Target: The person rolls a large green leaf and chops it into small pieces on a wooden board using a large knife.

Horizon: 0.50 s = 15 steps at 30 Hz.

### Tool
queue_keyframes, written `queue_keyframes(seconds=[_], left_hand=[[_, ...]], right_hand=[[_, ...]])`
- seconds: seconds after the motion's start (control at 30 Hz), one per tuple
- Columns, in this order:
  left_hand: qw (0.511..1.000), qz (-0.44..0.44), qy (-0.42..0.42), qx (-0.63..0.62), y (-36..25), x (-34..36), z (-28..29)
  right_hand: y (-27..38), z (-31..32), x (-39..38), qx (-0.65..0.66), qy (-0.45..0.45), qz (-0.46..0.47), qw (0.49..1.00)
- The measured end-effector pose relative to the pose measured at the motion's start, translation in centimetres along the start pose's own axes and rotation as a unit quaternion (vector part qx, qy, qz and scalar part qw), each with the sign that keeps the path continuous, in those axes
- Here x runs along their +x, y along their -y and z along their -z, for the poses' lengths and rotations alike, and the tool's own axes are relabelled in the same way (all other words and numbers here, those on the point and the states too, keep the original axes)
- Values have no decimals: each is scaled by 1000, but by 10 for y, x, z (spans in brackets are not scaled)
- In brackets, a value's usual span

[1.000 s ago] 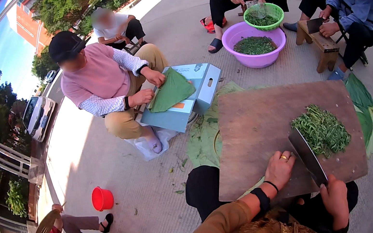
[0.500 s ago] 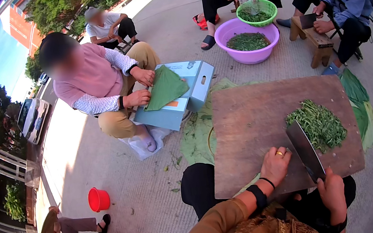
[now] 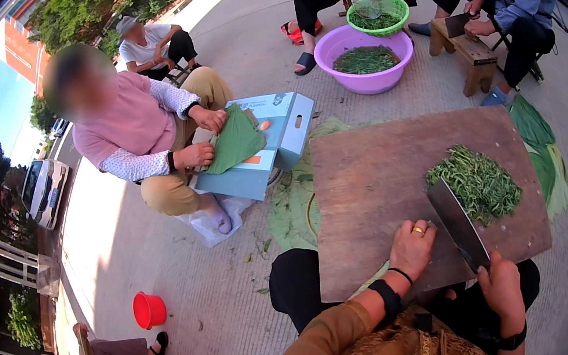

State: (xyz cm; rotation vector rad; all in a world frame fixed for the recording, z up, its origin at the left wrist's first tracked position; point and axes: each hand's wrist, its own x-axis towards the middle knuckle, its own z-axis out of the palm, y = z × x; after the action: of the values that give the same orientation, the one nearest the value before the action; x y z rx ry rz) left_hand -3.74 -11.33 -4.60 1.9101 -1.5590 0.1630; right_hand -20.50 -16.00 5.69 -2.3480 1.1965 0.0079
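A cleaver [image 3: 458,224] stands on its edge on the wooden board [image 3: 367,186] in front of me. My right hand [image 3: 501,284] is closed round its handle at the board's near edge. Just right of the blade, and touching it near the far end, lies a heap of chopped green leaves [image 3: 478,184]. To the left of the blade my left hand [image 3: 413,250] rests on the board, its fingers loosely bent and partly apart. I see nothing held in it, though its fingertips are partly hidden.
Large green leaves [image 3: 537,145] lie beside the board. Beyond it, a person holds a green basket [image 3: 399,22] over a purple basin [image 3: 351,85]. At left, another handles a leaf [image 3: 238,144] on a blue box [image 3: 302,130]. A red bucket [image 3: 150,310] stands on the ground.
The whole view has shifted slightly. My hands, the cleaver and the heap keep nearly the same places on the board. The person at lower left has turned a fan more edge-on.
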Motion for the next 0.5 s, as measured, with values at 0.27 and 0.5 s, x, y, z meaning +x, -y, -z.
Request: queue_keyframes(seconds=[0.27, 0.5], left_hand=[[1000, 3, -4, 2, -1, 0, 0], [1000, 4, 4, 2, -2, -1, 0]], right_hand=[[-1, -1, -1, 4, -14, 16, 1000], [1, -1, -2, -1, -7, 16, 1000]])
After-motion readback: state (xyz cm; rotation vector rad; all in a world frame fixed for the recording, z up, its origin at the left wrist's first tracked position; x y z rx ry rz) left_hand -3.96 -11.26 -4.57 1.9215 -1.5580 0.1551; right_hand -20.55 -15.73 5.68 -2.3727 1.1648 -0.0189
